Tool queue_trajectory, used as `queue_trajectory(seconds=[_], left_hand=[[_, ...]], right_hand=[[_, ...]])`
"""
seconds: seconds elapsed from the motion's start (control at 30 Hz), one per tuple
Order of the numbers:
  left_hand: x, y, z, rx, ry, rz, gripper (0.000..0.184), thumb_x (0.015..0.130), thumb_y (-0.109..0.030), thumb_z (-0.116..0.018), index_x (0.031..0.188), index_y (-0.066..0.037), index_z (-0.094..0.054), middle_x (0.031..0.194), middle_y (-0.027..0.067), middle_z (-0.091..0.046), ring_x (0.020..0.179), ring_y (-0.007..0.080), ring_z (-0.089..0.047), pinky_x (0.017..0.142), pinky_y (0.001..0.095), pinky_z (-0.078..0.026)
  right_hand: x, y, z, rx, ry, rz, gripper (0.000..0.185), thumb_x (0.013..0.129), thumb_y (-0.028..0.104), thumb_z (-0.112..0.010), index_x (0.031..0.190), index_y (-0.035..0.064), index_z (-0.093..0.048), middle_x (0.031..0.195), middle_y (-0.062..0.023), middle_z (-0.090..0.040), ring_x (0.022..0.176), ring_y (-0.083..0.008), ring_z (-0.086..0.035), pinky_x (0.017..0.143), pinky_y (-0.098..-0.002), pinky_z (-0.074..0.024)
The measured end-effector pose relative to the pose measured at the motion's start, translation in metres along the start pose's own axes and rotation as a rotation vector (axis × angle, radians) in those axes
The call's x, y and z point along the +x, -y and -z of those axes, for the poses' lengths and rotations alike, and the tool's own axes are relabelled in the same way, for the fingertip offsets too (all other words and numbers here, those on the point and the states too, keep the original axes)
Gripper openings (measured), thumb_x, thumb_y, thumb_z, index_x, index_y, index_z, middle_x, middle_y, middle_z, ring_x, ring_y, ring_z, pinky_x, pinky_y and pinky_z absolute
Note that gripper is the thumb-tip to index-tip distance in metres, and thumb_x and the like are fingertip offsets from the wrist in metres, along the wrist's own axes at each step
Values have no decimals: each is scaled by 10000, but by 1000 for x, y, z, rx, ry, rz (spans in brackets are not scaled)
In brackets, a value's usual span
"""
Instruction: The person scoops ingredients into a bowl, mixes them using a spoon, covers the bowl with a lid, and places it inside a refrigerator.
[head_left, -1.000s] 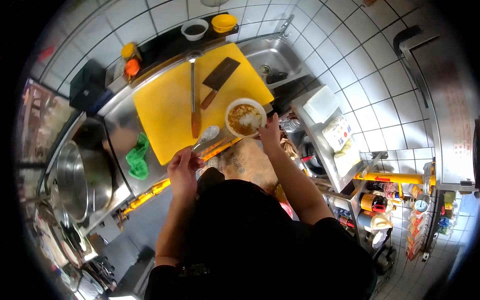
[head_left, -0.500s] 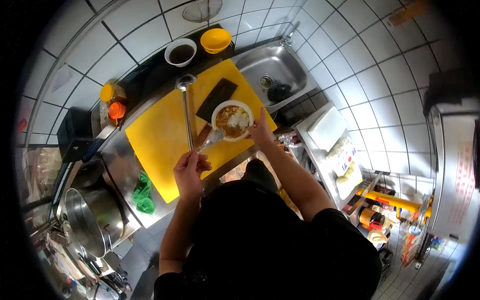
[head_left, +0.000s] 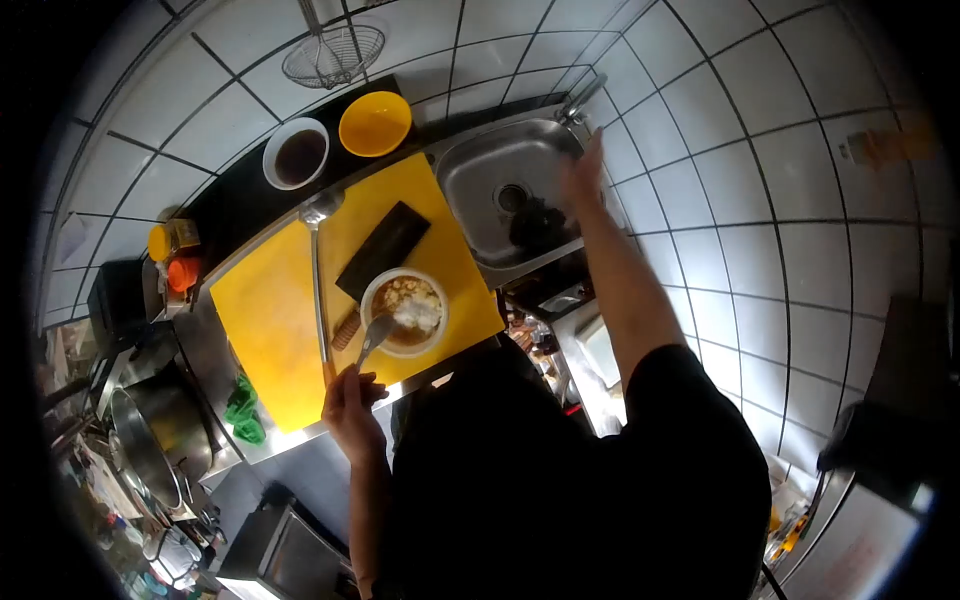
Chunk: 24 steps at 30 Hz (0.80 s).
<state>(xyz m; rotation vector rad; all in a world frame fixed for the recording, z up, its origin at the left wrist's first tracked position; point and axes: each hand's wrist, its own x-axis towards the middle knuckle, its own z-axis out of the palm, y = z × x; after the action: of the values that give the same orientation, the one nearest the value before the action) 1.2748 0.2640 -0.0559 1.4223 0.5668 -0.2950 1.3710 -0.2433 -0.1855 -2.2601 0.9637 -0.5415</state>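
The left hand (head_left: 355,405), near the lower left corner of the food bowl's surroundings, has its fingers closed narrowly around the handle of a metal spoon (head_left: 377,332). The spoon's head overlaps the lower left rim of the food bowl (head_left: 364,302), which is white, stands upright and holds brown food with a white heap at its right side. The food bowl is on the yellow cutting board (head_left: 265,330), near the board's right edge, around the middle of the frame.

The right hand (head_left: 582,178) is blurred over the right side of the metal sink (head_left: 470,185), its fingers extended towards the faucet (head_left: 583,98) in the upper middle; whether they touch it cannot be told.

A cleaver (head_left: 385,250) lies on the board, partly behind the food bowl, and a long-handled ladle (head_left: 316,265) lies to its left. Above the board, 2 bowls are side by side on a dark ledge: 1 bowl of dark liquid (head_left: 299,155) and 1 yellow bowl (head_left: 375,124). A green bag (head_left: 243,412) is at the lower left of the board.
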Motion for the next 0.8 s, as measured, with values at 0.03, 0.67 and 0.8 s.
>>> queue_trajectory(seconds=[0.03, 0.67, 0.8], left_hand=[[-3, -1, -5, -6, -26, -4, 214, 985, -124, -577, 1079, 59, -638, 847, 146, -684, 654, 185, -651, 623, 318, -575], [-25, -9, -24, -57, -226, -172, 208, 1001, -87, -545, 1121, 64, -627, 850, 146, -694, 643, 183, -654, 619, 322, -573], [-24, -11, -24, -56, -225, -195, 212, 1002, -85, -543, 1122, 69, -626, 851, 146, -692, 656, 185, -660, 624, 320, -582]], right_hand=[[28, -12, -6, -26, -30, -7, 866, 864, 169, -601, 1556, -12, -113, 1552, -282, -287, 1436, -408, -300, 1185, -430, -253], [71, -70, -79, 21, 64, 10, 395, 940, 200, -572, 1273, -5, -517, 1136, -171, -620, 1049, -299, -609, 935, -450, -482], [41, -31, -98, 1033, 446, -912, 274, 1001, 239, -546, 1095, -18, -559, 1014, -188, -615, 1018, -345, -615, 861, -525, -554]])
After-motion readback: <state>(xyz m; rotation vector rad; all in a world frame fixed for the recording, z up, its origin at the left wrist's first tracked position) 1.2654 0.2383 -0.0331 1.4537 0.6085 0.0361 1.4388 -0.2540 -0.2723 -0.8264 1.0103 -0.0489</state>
